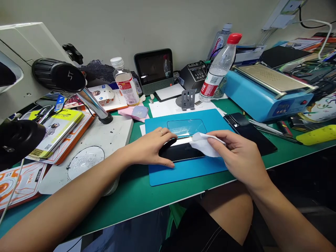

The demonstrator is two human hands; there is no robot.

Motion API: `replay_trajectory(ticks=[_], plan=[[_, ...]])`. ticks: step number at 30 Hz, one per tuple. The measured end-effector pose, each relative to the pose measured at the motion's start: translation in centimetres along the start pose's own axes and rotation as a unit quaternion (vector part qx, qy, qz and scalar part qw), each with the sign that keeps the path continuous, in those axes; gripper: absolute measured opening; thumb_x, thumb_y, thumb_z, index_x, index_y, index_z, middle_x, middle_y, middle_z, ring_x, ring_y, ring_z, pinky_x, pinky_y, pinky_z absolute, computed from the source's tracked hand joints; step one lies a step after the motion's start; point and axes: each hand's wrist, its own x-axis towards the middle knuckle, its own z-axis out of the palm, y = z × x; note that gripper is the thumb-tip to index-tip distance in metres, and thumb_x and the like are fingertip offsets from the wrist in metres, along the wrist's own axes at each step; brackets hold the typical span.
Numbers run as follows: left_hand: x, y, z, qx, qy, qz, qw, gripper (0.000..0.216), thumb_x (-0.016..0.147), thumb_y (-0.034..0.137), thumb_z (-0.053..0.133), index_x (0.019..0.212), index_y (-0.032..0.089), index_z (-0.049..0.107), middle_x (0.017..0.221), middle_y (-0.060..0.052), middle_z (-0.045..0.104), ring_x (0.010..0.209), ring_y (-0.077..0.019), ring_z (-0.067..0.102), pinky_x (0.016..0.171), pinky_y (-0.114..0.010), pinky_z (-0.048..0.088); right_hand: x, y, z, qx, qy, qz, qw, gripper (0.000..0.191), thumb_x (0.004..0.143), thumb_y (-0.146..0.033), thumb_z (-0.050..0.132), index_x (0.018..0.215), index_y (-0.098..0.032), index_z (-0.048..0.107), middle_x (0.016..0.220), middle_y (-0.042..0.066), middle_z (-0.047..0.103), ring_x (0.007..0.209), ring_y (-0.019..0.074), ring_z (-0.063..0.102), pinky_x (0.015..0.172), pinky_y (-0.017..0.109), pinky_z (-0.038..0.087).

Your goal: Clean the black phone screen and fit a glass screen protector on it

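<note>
A black smartphone (183, 151) lies screen up on a blue work mat (168, 175). My left hand (154, 147) grips its left end, thumb along the near edge and fingers over the far edge. A white wipe (206, 144) is pinched in my right hand (236, 150), its loose end reaching over the right part of the phone. Just beyond the phone, a clear glass screen protector (187, 127) rests on the mat. To the right of my right hand is a dark phone or panel (249, 133) with a camera strip.
On the left, a microscope stand (91, 101) rises from its base, with boxed batteries (57, 133) piled beside it. Behind the mat are a small display (153, 68), a grey phone holder (188, 99) and water bottles (217, 70). A blue heating machine (267, 91) stands at right, near tweezers (273, 131).
</note>
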Motion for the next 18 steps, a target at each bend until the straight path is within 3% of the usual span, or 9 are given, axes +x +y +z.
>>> replay_trajectory(ticks=[3, 6, 8, 10, 12, 15, 18], plan=[[0.0, 0.1, 0.0, -0.002, -0.003, -0.006, 1.0, 0.082, 0.084, 0.062, 0.084, 0.148, 0.021, 0.051, 0.135, -0.015, 0.061, 0.124, -0.0343, 0.058, 0.101, -0.045, 0.051, 0.2, -0.6, 0.6, 0.071, -0.014, 0.029, 0.997, 0.02, 0.092, -0.04, 0.072, 0.105, -0.027, 0.08, 0.091, 0.003, 0.08, 0.068, 0.0183, 0.07, 0.058, 0.03, 0.055], [0.0, 0.0, 0.0, 0.001, -0.005, -0.004, 1.0, 0.084, 0.084, 0.061, 0.085, 0.149, 0.021, 0.05, 0.135, -0.015, 0.06, 0.126, -0.0342, 0.057, 0.101, -0.044, 0.05, 0.0, 0.4, 0.9, 0.044, -0.066, 0.039, 0.996, 0.021, 0.094, -0.039, 0.067, 0.104, -0.025, 0.079, 0.083, 0.004, 0.078, 0.062, 0.0186, 0.067, 0.055, 0.032, 0.053], [0.0, -0.1, 0.1, 0.002, -0.003, 0.001, 1.0, 0.084, 0.084, 0.062, 0.084, 0.149, 0.021, 0.05, 0.136, -0.014, 0.06, 0.127, -0.0336, 0.057, 0.102, -0.043, 0.05, -0.3, 1.4, 1.0, -0.014, -0.079, 0.006, 0.997, 0.02, 0.095, -0.038, 0.064, 0.101, -0.025, 0.079, 0.091, 0.006, 0.079, 0.076, 0.0232, 0.072, 0.063, 0.036, 0.057], [0.0, -0.1, 0.1, 0.002, 0.0, 0.002, 1.0, 0.084, 0.084, 0.063, 0.084, 0.149, 0.021, 0.05, 0.136, -0.014, 0.06, 0.126, -0.033, 0.057, 0.102, -0.043, 0.05, -0.9, 2.2, 1.0, -0.075, -0.062, -0.05, 0.994, 0.019, 0.097, -0.035, 0.062, 0.097, -0.026, 0.079, 0.111, 0.009, 0.08, 0.102, 0.0294, 0.075, 0.075, 0.04, 0.061], [-0.1, -0.1, 0.1, 0.001, 0.001, 0.0, 1.0, 0.084, 0.084, 0.062, 0.084, 0.149, 0.021, 0.05, 0.135, -0.014, 0.06, 0.125, -0.033, 0.057, 0.102, -0.043, 0.05, -1.4, 2.6, 0.8, -0.115, -0.05, -0.087, 0.988, 0.019, 0.097, -0.033, 0.061, 0.094, -0.027, 0.079, 0.124, 0.01, 0.077, 0.119, 0.0334, 0.071, 0.076, 0.041, 0.062], [-0.1, -0.1, 0.1, -0.001, 0.004, 0.002, 1.0, 0.083, 0.084, 0.063, 0.084, 0.148, 0.022, 0.051, 0.134, -0.014, 0.061, 0.124, -0.0337, 0.057, 0.102, -0.045, 0.05, -2.1, 2.7, 0.5, -0.121, -0.051, -0.096, 0.987, 0.018, 0.098, -0.032, 0.062, 0.096, -0.028, 0.079, 0.116, 0.01, 0.079, 0.114, 0.0332, 0.072, 0.073, 0.042, 0.063], [0.0, -0.2, 0.1, -0.005, 0.011, 0.006, 1.0, 0.081, 0.084, 0.063, 0.083, 0.147, 0.023, 0.052, 0.134, -0.014, 0.061, 0.123, -0.034, 0.058, 0.101, -0.045, 0.051, -2.5, 2.3, 0.2, -0.087, -0.037, -0.092, 0.991, 0.015, 0.1, -0.032, 0.064, 0.103, -0.029, 0.078, 0.11, 0.007, 0.08, 0.105, 0.0295, 0.075, 0.086, 0.047, 0.065]])
